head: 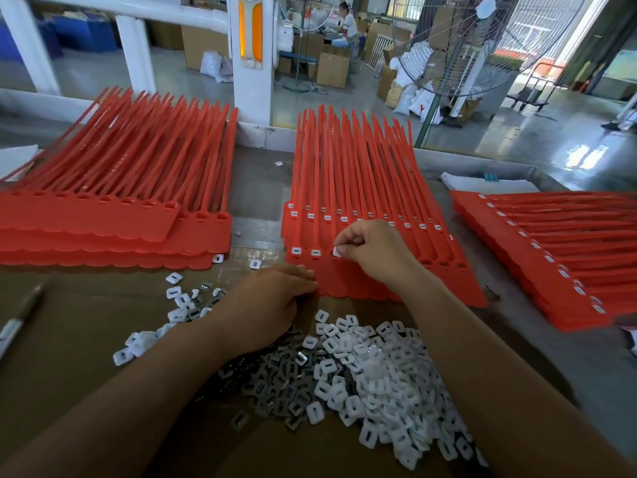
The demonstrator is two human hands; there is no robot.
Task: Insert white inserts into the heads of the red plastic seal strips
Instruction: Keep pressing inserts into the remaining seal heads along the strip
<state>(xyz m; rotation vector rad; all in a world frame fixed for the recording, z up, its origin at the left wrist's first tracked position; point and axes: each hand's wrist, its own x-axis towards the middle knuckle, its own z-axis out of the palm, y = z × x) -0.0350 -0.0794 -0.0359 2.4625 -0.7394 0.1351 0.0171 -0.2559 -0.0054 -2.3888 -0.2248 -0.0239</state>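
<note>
White insert (336,251): I see it pinched in the curled fingertips of the right hand (375,250), at the third head in the front row of the middle red seal strips (362,188). The two heads to its left already carry inserts.
Left hand (272,298): palm down, fingers straight, pressing the sheet's near edge, holding nothing.
Loose insert pile (379,367): on cardboard (86,339), nearest me.
Left stack (113,215), right stack (551,257): flanking the middle one.
Pen (20,319): far left.

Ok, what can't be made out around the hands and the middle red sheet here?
Head view only.
Whether the white insert is seated: the right hand covers its slot.
What the left hand holds, if anything: its own back hides the fingertips.
Far end of the right stack: cut off by the frame edge.
The pen at left: blurred.
</note>
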